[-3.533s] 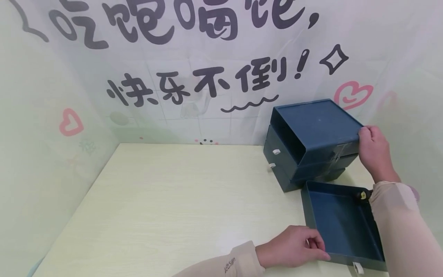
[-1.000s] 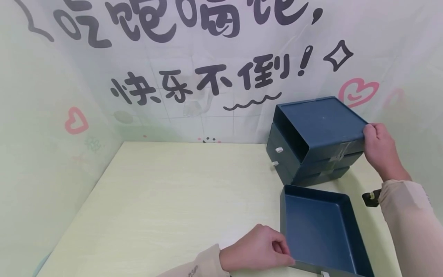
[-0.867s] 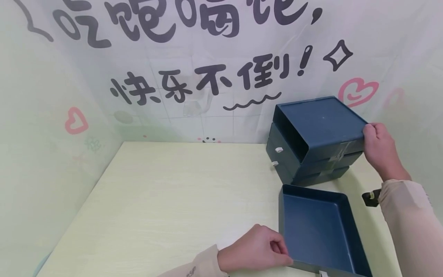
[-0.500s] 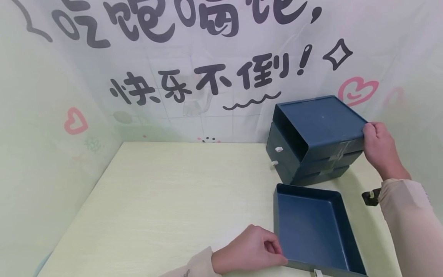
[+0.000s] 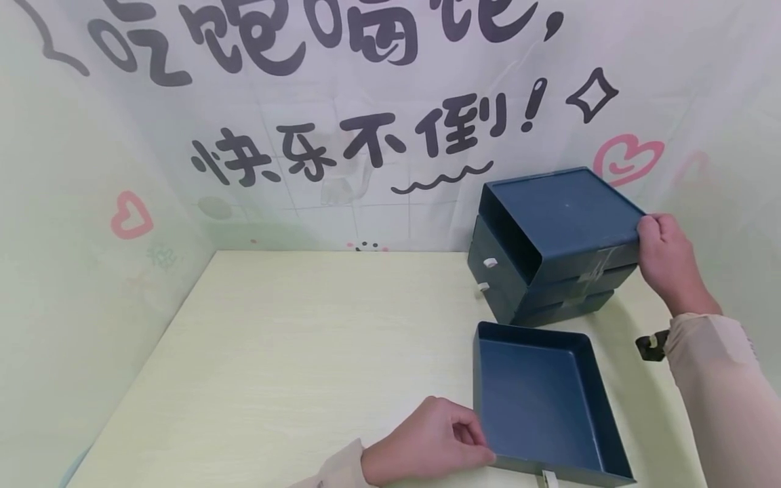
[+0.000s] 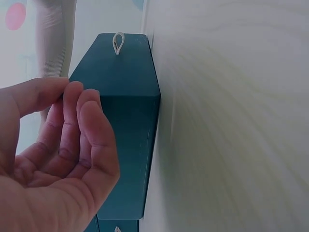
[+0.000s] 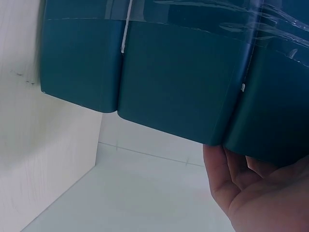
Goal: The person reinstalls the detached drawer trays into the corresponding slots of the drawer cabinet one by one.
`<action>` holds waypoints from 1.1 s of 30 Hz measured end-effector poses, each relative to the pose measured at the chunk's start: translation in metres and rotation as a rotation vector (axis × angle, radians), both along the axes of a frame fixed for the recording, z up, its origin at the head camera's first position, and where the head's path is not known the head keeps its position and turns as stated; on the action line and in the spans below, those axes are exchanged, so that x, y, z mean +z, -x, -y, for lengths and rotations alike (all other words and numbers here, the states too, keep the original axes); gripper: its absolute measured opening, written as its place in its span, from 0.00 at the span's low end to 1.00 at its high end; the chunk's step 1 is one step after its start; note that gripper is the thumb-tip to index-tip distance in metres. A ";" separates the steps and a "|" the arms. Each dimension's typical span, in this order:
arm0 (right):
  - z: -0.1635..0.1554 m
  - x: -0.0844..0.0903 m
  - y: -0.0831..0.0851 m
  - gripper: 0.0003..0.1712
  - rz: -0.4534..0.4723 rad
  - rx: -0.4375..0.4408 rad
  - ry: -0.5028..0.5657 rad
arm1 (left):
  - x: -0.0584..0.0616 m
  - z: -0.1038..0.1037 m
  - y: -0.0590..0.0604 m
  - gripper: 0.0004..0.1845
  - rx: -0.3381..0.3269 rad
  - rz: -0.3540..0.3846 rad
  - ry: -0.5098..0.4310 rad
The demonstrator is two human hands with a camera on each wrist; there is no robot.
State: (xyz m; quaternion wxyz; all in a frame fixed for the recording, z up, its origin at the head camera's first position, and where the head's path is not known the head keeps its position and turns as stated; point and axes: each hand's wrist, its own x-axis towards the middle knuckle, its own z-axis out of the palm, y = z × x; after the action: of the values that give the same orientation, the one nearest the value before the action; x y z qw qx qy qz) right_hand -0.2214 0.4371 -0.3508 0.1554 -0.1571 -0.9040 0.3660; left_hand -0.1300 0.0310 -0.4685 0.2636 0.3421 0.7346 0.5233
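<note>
The left hand (image 5: 427,440) pinches the removed drawer's (image 5: 539,400) near-left corner, in front of the drawer cabinet (image 5: 549,244), which the right hand (image 5: 665,261) grips, probably steadying it on the tabletop (image 5: 293,352).

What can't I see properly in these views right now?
- Right hand fingertips: head view, hidden behind the drawer cabinet.
- Loose drawer front pull tab: head view, cut off by the bottom edge.
- Small black clip: head view, partly behind the sleeve.
- Tabletop: left wrist view, blurred.
</note>
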 end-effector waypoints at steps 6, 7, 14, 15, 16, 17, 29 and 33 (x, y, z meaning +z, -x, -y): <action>0.000 0.002 -0.001 0.37 0.011 -0.001 0.001 | 0.002 0.011 0.005 0.04 0.032 0.049 0.016; 0.000 0.002 -0.001 0.37 0.013 0.000 0.002 | 0.002 0.013 0.006 0.03 0.038 0.053 0.023; 0.002 0.001 -0.001 0.37 0.020 -0.006 0.011 | 0.000 0.023 0.012 0.03 0.062 0.036 0.045; 0.002 0.001 -0.001 0.37 0.020 -0.006 0.013 | 0.000 0.024 0.013 0.03 0.064 0.032 0.051; 0.002 0.001 -0.001 0.37 0.019 -0.006 0.013 | 0.000 0.026 0.014 0.03 0.066 0.029 0.059; 0.002 0.001 -0.001 0.37 0.018 -0.008 0.011 | 0.001 0.028 0.015 0.03 0.067 0.030 0.065; 0.002 0.002 0.000 0.37 0.017 -0.007 0.012 | 0.008 0.057 0.044 0.06 0.010 0.039 0.133; 0.002 0.002 0.000 0.37 0.018 -0.008 0.012 | 0.010 0.069 0.054 0.05 -0.031 -0.034 0.167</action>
State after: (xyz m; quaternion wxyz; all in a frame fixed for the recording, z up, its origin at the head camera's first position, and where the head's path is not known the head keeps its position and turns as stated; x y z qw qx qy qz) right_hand -0.2212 0.4347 -0.3485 0.1481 -0.1650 -0.9025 0.3692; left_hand -0.1838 -0.0379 -0.4581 0.2868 0.3391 0.7745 0.4504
